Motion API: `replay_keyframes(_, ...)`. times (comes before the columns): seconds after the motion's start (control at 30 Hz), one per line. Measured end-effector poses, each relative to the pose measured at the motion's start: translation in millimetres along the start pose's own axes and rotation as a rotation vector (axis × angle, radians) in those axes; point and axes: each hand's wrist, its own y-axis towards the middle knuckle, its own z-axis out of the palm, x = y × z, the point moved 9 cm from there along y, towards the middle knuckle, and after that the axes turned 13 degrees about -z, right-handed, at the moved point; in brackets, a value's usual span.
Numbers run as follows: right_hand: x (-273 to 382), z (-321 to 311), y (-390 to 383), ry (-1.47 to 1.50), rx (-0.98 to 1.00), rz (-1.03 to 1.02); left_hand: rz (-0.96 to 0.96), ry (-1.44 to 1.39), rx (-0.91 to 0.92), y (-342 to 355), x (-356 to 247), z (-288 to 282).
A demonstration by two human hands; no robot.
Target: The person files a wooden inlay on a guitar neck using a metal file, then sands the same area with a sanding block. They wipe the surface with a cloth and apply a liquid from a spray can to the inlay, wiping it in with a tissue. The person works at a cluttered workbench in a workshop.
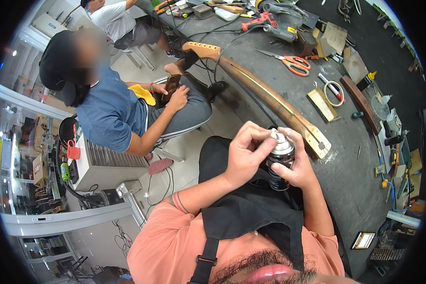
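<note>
My right hand [299, 165] is wrapped round a dark spray can [278, 181] with a silver top, held upright in front of my black apron. The fingers of my left hand [246, 154] are closed at the can's white nozzle [274, 134], thumb and forefinger pinched against it. Just beyond the can lies a wooden guitar neck [265, 97], its headstock pointing away to the far left. A thin brass-coloured rod [251, 81] runs in the slot along its middle. The neck's near, pale end is beside my right hand.
The dark bench [336, 189] carries orange-handled scissors [293, 65], a tape roll [334, 93], a wooden block [322, 105], a reddish-brown wooden strip [360, 104] and a red power tool [260, 22]. A person in blue [111, 104] sits at the left, holding a phone [171, 86]; another sits behind.
</note>
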Motion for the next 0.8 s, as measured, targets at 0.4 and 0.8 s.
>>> replay_keyframes(0.4,17,8,16,-0.094,0.031,0.017,-0.058,-0.115,-0.023,10,3,-17)
replay_keyframes(0.8,17,18,23,-0.205,0.002,-0.042,-0.038,-0.059,-0.063,3,4,-25)
